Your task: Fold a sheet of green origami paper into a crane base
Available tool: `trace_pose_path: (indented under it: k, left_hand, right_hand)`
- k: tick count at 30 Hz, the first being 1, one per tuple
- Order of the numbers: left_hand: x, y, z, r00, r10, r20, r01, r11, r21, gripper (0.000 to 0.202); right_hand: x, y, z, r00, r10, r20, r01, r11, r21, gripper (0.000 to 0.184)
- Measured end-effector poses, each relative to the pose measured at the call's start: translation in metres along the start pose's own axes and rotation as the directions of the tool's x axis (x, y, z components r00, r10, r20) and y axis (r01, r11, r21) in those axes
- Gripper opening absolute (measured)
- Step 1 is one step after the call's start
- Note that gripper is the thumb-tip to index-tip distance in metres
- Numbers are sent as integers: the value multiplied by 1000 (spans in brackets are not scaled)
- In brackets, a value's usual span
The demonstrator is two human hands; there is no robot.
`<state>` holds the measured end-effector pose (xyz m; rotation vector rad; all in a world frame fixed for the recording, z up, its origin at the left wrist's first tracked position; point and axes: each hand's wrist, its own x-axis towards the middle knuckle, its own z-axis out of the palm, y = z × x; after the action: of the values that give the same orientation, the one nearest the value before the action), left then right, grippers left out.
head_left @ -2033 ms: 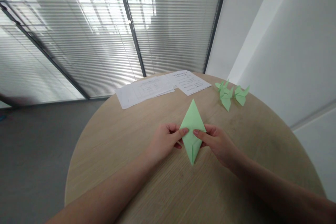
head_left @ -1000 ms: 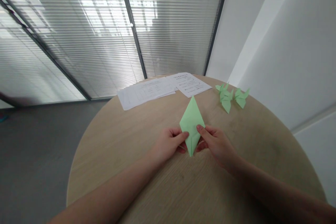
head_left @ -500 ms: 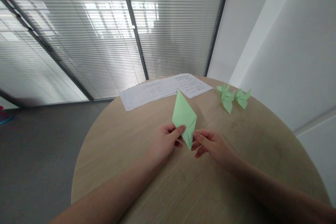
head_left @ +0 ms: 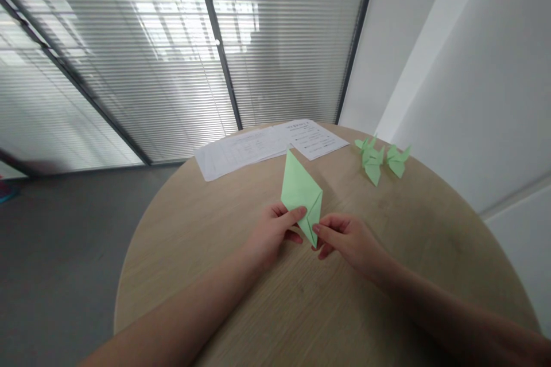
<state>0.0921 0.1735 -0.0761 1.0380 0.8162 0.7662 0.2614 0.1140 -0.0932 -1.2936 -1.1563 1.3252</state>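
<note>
A light green sheet of origami paper [head_left: 299, 184], folded into a long diamond, is held above the table between my two hands. My left hand [head_left: 278, 229] pinches its lower left side, thumb on the front face and fingers behind. At the lower right edge, near the bottom point, my right hand [head_left: 346, 238] grips a narrow folded flap between thumb and fingers. A crease line runs down the right part of the lower half. The back of the paper is hidden.
Several green folded paper cranes [head_left: 372, 161] sit at the back right of the round wooden table [head_left: 181, 229]. Printed white sheets [head_left: 245, 152] lie along its far edge. Beyond stand glass panels with blinds [head_left: 284, 57] and, to the right, a white wall [head_left: 482, 80].
My right thumb has moved onto the front of the paper near its bottom point. The folded flap on the right now lies flatter. My left hand keeps its hold.
</note>
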Motion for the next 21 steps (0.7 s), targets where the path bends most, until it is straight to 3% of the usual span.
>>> trace_pose_path:
  k: [4, 10, 13, 21]
  left_hand:
    - [1, -2, 0, 999, -15, 31, 15, 1000, 6, 41]
    - [-1, -1, 1, 994, 100, -31, -96, 989, 117, 36]
    - [-2, -3, 1, 990, 121, -69, -107, 979, 176, 39]
    - [-1, -6, 2, 991, 112, -67, -89, 957, 277, 41]
  right_hand:
    - [-1, -1, 1, 1000, -4, 27, 4, 1000, -28, 47]
    - [-1, 3, 4, 995, -27, 101, 31, 999, -38, 48]
    - [-2, 6, 7, 990, 27, 141, -13, 995, -103, 44]
    - [-2, 7, 9, 992, 85, 91, -72, 988, -138, 43]
